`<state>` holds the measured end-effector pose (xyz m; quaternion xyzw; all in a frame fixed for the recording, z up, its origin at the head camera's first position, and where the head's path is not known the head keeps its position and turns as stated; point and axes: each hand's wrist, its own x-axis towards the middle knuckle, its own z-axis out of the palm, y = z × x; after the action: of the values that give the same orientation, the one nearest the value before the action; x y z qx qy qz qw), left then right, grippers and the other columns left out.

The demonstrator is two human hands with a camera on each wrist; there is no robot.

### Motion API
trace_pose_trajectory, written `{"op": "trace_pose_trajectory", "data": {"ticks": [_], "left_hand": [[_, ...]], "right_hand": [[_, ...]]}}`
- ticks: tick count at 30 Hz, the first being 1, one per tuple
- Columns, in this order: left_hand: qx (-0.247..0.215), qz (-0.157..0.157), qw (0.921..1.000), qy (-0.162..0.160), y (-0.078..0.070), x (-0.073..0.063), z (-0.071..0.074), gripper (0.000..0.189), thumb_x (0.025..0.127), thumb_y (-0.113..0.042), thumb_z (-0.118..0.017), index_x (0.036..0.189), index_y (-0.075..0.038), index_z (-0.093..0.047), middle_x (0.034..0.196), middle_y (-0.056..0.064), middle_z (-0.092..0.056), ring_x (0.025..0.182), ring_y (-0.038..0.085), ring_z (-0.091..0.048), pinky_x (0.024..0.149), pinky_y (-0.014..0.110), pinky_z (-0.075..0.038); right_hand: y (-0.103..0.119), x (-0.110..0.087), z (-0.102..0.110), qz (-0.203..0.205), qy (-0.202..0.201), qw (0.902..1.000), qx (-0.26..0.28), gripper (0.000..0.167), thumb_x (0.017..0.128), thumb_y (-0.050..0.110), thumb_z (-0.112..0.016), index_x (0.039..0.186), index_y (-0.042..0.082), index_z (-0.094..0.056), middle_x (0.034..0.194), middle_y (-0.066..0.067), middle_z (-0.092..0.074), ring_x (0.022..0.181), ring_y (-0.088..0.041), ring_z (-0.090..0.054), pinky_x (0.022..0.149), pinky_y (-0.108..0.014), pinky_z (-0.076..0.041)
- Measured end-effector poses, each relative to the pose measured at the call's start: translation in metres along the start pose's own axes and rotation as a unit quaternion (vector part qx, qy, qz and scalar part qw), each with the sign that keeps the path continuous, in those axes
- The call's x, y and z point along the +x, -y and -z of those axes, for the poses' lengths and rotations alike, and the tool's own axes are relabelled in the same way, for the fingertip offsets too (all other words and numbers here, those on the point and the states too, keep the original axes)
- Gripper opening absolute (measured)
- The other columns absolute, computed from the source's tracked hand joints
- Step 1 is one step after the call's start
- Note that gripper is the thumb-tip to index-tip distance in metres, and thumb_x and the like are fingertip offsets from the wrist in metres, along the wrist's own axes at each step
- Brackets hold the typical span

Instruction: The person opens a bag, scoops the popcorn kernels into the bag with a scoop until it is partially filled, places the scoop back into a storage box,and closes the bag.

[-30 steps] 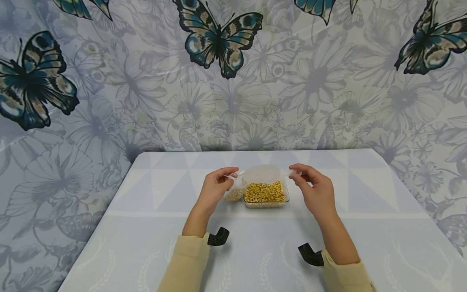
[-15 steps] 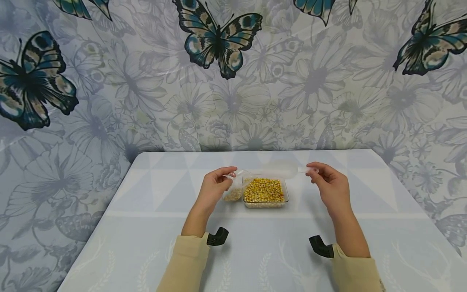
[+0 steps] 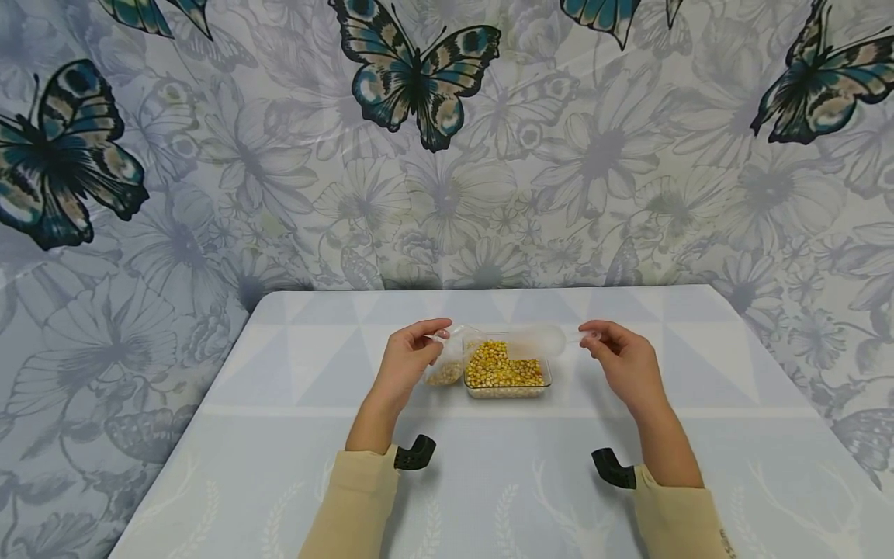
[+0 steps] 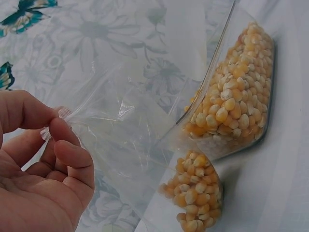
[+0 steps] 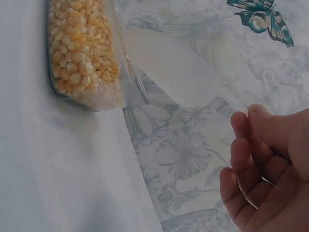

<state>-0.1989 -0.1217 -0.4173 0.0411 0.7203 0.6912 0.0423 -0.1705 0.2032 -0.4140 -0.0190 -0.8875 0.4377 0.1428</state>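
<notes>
Corn point(image 3: 499, 375), yellow, fills a clear rectangular glass container point(image 3: 508, 393) near the far edge of the pale blue-and-white table point(image 3: 482, 497). Your left hand point(image 3: 412, 353) pinches a clear plastic bag point(image 4: 113, 116) beside it; your right hand point(image 3: 625, 357), a translucent white plastic scoop point(image 5: 178, 72) by the container's far-right corner. Tabletop stretches toward both side edges.

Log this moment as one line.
left hand: pinches clear bag of corn kernels | right hand: holds translucent scoop by handle | scoop: at glass container | container: holds yellow corn, on table

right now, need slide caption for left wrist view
Left grip pinching a clear plastic bag of corn kernels beside a clear container holding more.
</notes>
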Motion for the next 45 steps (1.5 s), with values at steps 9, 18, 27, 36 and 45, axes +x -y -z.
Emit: {"op": "trace_pose_trajectory", "data": {"ticks": [9,18,27,36,45], "left_hand": [[-0.003,0.002,1.0,-0.003,0.001,0.0,0.0,0.039,0.09,0.002,-0.056,0.121,-0.014,-0.072,0.109,0.008,-0.067,0.071,0.015,-0.045,0.06,0.024,-0.035],[-0.004,-0.001,1.0,-0.001,0.0,0.0,0.001,0.038,0.091,0.001,-0.056,0.121,-0.015,-0.072,0.108,0.008,-0.067,0.07,0.015,-0.045,0.059,0.023,-0.035],[-0.004,-0.005,1.0,0.001,0.0,0.0,0.001,0.037,0.091,0.002,-0.056,0.123,-0.01,-0.071,0.111,0.014,-0.066,0.069,0.014,-0.046,0.061,0.025,-0.036],[-0.002,-0.005,1.0,0.002,0.001,0.0,0.0,0.037,0.092,0.001,-0.057,0.124,-0.01,-0.07,0.108,0.009,-0.067,0.07,0.015,-0.047,0.063,0.027,-0.039],[-0.007,0.0,1.0,-0.001,-0.001,0.0,0.001,0.037,0.091,0.002,-0.056,0.122,-0.013,-0.072,0.112,0.014,-0.067,0.071,0.015,-0.047,0.063,0.026,-0.039]], "right_hand": [[0.005,-0.004,0.0,0.069,-0.013,0.9952,-0.069,0.016,0.095,0.012,-0.066,0.11,0.011,-0.072,0.089,-0.007,-0.071,0.077,-0.002,-0.058,0.064,-0.017,-0.047],[0.011,-0.006,0.001,0.083,0.015,0.9907,-0.107,0.016,0.095,0.013,-0.066,0.111,0.01,-0.071,0.086,-0.006,-0.068,0.075,-0.016,-0.056,0.06,-0.023,-0.045],[0.007,-0.005,-0.005,0.079,0.043,0.9905,-0.104,0.017,0.095,0.014,-0.067,0.111,0.01,-0.072,0.085,-0.005,-0.066,0.07,-0.014,-0.053,0.056,-0.023,-0.042],[-0.001,-0.004,-0.015,0.071,0.073,0.9887,-0.11,0.019,0.095,0.016,-0.066,0.112,0.011,-0.072,0.087,-0.005,-0.068,0.074,-0.016,-0.058,0.057,-0.025,-0.044],[-0.01,-0.002,-0.02,0.065,0.077,0.9901,-0.098,0.019,0.095,0.016,-0.067,0.112,0.01,-0.072,0.088,-0.006,-0.068,0.076,-0.017,-0.06,0.058,-0.025,-0.045]]}}
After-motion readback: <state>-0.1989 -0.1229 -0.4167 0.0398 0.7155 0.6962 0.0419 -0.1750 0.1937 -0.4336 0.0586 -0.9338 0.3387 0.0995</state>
